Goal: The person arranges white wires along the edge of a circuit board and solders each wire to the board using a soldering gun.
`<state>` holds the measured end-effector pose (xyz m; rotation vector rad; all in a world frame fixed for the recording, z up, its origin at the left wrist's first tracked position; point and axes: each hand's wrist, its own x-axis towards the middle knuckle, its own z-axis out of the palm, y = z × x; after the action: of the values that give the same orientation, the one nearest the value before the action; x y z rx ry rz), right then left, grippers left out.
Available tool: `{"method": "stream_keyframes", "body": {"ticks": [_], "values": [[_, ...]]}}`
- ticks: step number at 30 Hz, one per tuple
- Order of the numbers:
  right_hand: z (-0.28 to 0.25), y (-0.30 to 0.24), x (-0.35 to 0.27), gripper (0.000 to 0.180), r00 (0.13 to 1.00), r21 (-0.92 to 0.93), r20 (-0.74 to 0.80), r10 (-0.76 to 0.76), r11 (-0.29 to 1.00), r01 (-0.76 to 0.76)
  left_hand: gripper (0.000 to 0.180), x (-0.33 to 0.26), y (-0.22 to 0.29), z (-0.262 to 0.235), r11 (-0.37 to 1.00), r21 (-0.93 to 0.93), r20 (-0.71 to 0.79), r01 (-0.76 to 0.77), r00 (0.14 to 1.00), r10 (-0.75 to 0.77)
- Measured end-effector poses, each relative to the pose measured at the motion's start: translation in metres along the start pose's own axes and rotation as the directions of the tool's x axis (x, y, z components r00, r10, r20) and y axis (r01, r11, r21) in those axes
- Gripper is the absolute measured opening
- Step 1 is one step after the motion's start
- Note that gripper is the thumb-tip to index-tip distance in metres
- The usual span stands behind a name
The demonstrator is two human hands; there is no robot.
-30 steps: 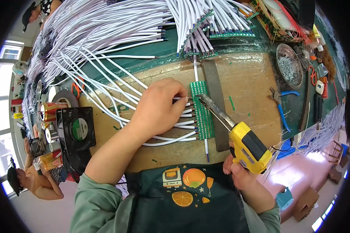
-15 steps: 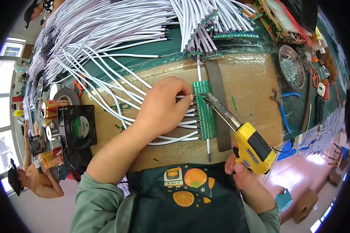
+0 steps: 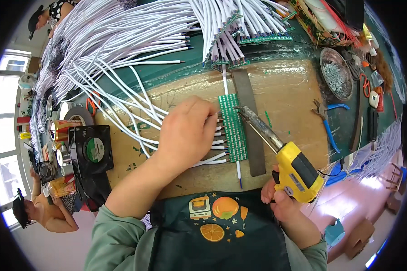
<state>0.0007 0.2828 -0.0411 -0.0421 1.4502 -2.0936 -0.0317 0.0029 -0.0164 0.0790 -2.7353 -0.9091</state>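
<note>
In the head view, the left hand is curled over white wires, its fingers bent and its thumb tucked in, just beside the left edge of a green circuit board; whether it pinches a wire cannot be told. The board lies lengthwise near the middle of a brown mat on the green table, with bare wire ends meeting its left edge and one white wire sticking out below it. The right hand is closed around the grip of a yellow soldering gun, whose metal tip reaches up and left to the board's upper right edge; contact there is unclear. A dark flat bar stands just to the right of the board, partly under the gun's metal barrel. Farther right are blue-handled pliers and a round metal dish of small pale bits. At the left sits a black fan. A large pile of white wires spreads across the far side.
</note>
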Motion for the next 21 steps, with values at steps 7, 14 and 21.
{"method": "stream_keyframes", "body": {"ticks": [7, 14, 21], "values": [[-0.006, 0.003, 0.002, 0.068, 0.998, -0.194, 0.061, -0.003, 0.981, 0.015, 0.01, 0.002, -0.003, -0.001, 0.998, 0.015, 0.067, 0.068, 0.995, -0.069], [-0.005, 0.003, 0.002, 0.069, 0.999, -0.243, 0.041, -0.015, 0.97, 0.024, 0.009, 0.009, -0.005, -0.009, 0.999, 0.024, 0.149, 0.049, 0.987, -0.052], [-0.008, 0.004, -0.001, 0.073, 0.997, -0.218, 0.033, 0.074, 0.974, -0.065, 0.006, 0.01, -0.008, -0.008, 0.998, -0.028, 0.161, 0.057, 0.986, -0.052]]}}
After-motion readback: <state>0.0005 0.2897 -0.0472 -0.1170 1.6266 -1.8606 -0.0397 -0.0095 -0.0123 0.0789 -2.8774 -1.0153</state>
